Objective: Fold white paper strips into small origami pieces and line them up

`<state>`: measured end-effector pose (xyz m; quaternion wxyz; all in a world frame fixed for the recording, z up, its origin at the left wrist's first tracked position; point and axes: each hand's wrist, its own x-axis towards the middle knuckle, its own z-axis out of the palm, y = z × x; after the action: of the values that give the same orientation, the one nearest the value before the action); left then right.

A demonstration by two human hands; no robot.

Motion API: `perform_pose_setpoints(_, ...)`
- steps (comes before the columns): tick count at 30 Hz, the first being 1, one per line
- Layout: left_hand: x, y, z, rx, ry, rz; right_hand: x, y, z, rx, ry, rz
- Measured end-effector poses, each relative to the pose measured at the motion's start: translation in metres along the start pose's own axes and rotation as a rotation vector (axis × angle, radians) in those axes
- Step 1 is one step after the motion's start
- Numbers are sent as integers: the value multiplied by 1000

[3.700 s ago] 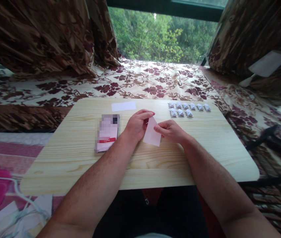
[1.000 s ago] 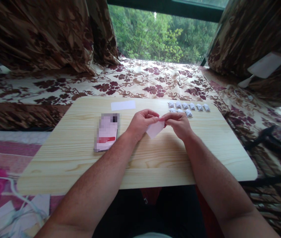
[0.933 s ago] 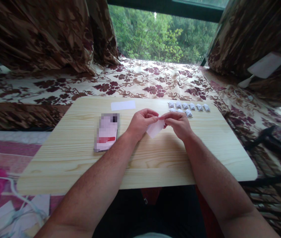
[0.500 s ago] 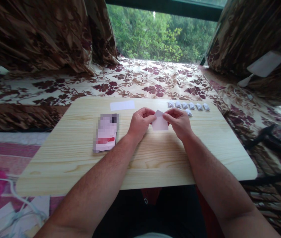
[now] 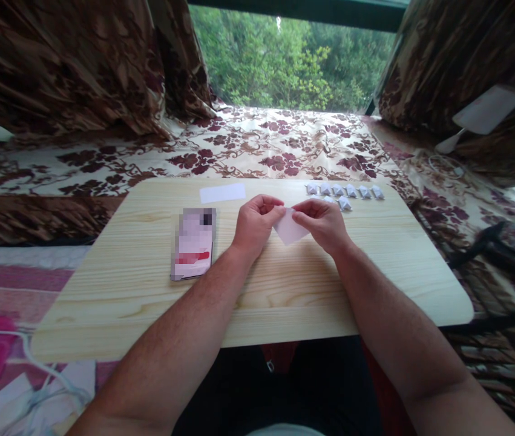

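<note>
A small piece of white paper [image 5: 290, 229] is held between both my hands over the middle of the table, one corner pointing down toward me. My left hand [image 5: 256, 223] pinches its upper left edge with thumb and fingers. On the other side my right hand [image 5: 323, 223] pinches the upper right edge, fingertips close to those of the left. Fingers hide the paper's far part. Several small folded paper pieces [image 5: 351, 191] with pointed tops stand in rows just beyond my right hand.
A phone [image 5: 193, 242], partly pixelated, lies left of my left forearm. Behind it rests a white paper strip [image 5: 222, 193]. The wooden table [image 5: 284, 309] has rounded corners. A floral-covered ledge [image 5: 284, 142] runs along its far side, with a white lamp [image 5: 488, 109] at right.
The paper has turned in my fingers, so a corner now points toward me instead of a straight edge. My hands have shifted slightly, and more folded pieces show behind the right one.
</note>
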<state>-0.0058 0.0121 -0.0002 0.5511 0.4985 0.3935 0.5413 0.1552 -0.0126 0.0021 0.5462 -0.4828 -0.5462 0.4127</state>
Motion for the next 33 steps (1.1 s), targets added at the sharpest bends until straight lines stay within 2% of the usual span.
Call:
perform_pose_setpoints(5, -1, -1, 0, 27, -13, 44, 0, -1, 0, 8, 0, -2)
perform_pose_setpoints(11, -2, 2, 1, 46, 10, 24, 0, -3, 2, 6, 1, 8)
perform_pose_setpoints(21, 1, -4, 0, 33, 9, 94, 0, -1, 3, 17, 5, -8)
perform_pose_setpoints(33, 1, -4, -1, 69, 10, 104, 0, 3, 4, 29, -1, -26)
